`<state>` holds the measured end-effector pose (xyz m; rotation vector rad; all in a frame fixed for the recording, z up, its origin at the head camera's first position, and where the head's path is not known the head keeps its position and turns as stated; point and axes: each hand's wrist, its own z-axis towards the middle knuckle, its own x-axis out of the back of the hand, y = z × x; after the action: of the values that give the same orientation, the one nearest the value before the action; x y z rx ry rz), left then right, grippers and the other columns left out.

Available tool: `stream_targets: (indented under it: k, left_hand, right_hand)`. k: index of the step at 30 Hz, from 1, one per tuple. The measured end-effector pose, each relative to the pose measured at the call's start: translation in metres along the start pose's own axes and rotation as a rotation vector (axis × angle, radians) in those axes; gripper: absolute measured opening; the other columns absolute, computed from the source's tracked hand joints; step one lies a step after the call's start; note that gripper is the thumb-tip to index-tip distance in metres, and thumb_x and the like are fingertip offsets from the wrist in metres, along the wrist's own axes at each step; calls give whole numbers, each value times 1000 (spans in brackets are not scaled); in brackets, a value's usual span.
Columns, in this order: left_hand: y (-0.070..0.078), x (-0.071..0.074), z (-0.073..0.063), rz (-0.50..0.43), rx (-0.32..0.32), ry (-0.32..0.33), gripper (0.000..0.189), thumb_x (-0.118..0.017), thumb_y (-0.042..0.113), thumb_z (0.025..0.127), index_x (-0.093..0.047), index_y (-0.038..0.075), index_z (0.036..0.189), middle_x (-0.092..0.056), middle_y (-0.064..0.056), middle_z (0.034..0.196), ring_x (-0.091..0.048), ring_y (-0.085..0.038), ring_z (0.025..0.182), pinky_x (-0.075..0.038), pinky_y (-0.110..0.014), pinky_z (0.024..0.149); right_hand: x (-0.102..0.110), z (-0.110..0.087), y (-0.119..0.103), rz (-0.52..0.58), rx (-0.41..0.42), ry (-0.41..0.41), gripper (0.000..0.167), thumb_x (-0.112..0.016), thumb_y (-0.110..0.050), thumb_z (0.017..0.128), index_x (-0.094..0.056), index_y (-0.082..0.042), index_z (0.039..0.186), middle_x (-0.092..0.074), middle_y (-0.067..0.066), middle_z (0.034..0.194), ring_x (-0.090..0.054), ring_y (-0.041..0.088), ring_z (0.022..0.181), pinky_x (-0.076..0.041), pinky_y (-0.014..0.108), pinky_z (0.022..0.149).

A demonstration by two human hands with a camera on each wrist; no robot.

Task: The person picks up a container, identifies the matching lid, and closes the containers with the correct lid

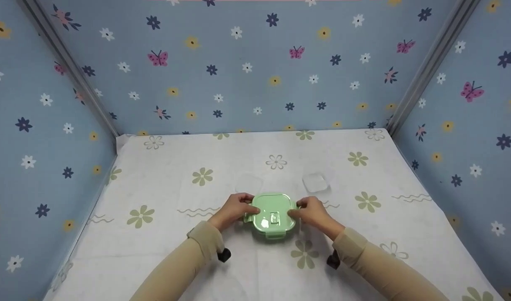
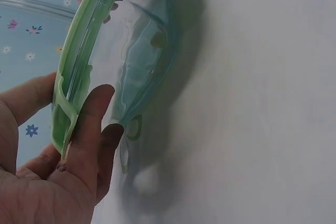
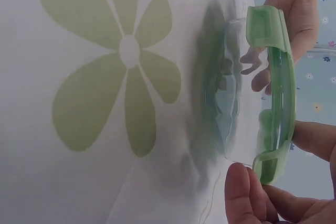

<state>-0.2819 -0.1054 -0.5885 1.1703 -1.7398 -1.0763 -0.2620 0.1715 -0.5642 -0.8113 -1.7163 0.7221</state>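
Container (image 1: 274, 205) (green-lidded) between left grip (image 1: 233, 210) and right grip (image 1: 316, 214).

The lunch box lid (image 1: 274, 202) was light green. Its bowl (image 2: 149, 69) was see-through with a bit of blue. The white tablecloth (image 1: 113, 238) had green flowers, grey outline flowers and grey wavy lines. The walls (image 1: 238, 48) were blue, with white, yellow and dark blue flowers and pink butterflies. The sleeves (image 1: 176, 263) were tan.

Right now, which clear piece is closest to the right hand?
The right clear piece, just beyond the right hand; the left clear piece sits nearer the left hand.
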Motion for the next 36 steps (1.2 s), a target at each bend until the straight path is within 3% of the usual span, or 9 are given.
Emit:
stream_targets:
  k: [6,12,21,25,32,36]
  left_hand:
    - [2,0,0,-8,7,15,49,-88,8,85,-70,2,131,-72,-12,127,-67,-18,103,-58,-26,74]
    - [3,0,1,1,-21,23,45,-88,7,84,-72,1,126,-72,-10,119,-65,-16,97,-56,-24,70]
    - [1,1,1,16,-25,22,46,-88,8,84,-72,1,127,-73,-10,121,-66,-16,99,-57,-25,71]
    - [1,0,1,-3,-36,27,44,-88,7,83,-72,1,124,-71,-9,116,-64,-15,96,-54,-24,71]
    - [2,-2,0,-10,-44,28,44,-88,5,82,-72,-1,122,-72,-8,112,-65,-15,93,-56,-23,69]
    - [1,-2,0,0,-53,43,43,-88,5,81,-72,-1,121,-71,-8,111,-64,-15,94,-55,-22,70]
  right_hand:
    - [3,7,-2,22,-18,-19,38,-89,-16,89,-73,10,112,-72,13,94,-65,16,68,-57,25,60]
    - [6,10,-4,35,-50,-48,30,-88,-15,90,-75,7,107,-69,9,90,-66,16,70,-61,28,63]
    - [8,12,-4,52,-75,-77,23,-88,-13,91,-75,4,100,-66,5,84,-65,14,68,-62,29,64]
    - [9,12,-6,53,-84,-75,25,-89,-13,90,-75,5,101,-68,7,88,-66,16,68,-64,31,66]
    - [12,14,-9,16,-116,-97,40,-89,-13,91,-72,11,118,-73,19,106,-73,22,78,-67,34,72]
    - [12,15,-10,6,-111,-120,40,-87,-13,92,-72,12,119,-74,20,107,-73,23,80,-68,35,74]
